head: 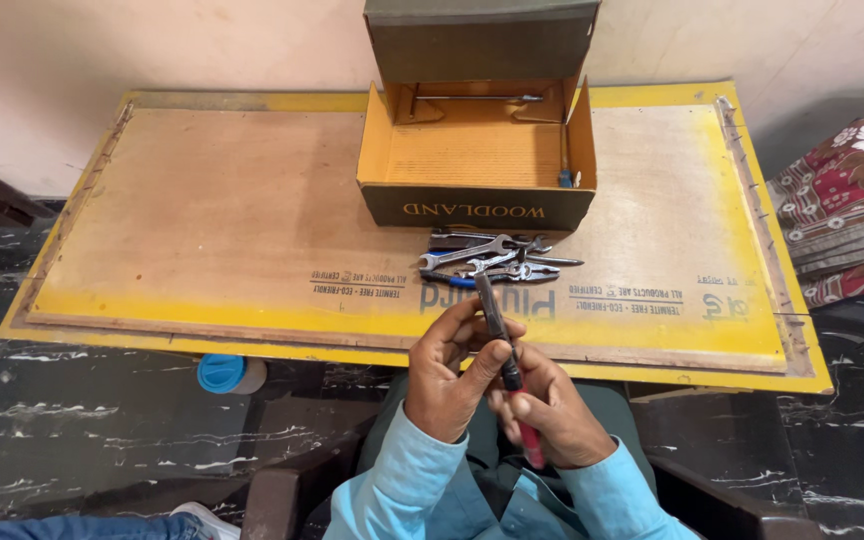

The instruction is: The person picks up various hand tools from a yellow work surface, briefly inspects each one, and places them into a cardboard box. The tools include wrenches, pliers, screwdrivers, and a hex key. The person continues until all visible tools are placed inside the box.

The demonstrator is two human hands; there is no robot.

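Both hands are gripping one red-handled tool: left hand pinching the dark shaft, right hand clasping the handle. Keeping it steady above the wrenches ahead is advisable.

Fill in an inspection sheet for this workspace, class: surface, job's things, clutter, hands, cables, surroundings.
Surface: plywood board with yellow edging.
Job's things: red-handled tool held in both hands; pile of spanners on the board.
Clutter: open cardboard box holding a thin rod; blue-lidded container below the board's edge.
Hands: left hand and right hand, fingers closed on the tool.
Cables: nothing seen.
Surroundings: dark marble floor; floral cloth at right.
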